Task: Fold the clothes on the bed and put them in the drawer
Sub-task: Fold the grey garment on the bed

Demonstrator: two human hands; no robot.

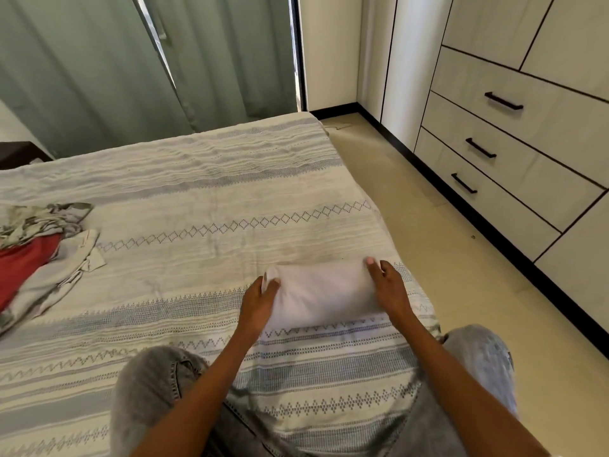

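Observation:
A folded white garment point(321, 291) lies on the bed point(204, 199) near its right edge. My left hand point(260, 300) grips its left end, with the fingers curled round the fabric. My right hand point(389, 288) holds its right end, fingers laid along the side and partly tucked at the edge. At the bed's far left sits a loose pile of clothes point(39, 255): a red piece, a grey shirt and a patterned grey piece. The shut drawers point(514, 133) with black handles stand to the right, across the floor.
My knees in grey jeans point(148, 384) rest on the bed in the foreground. A strip of beige floor point(438, 245) runs between bed and wardrobe. Green curtains point(99, 67) hang behind the bed. A dark bedside table point(16, 153) shows at far left.

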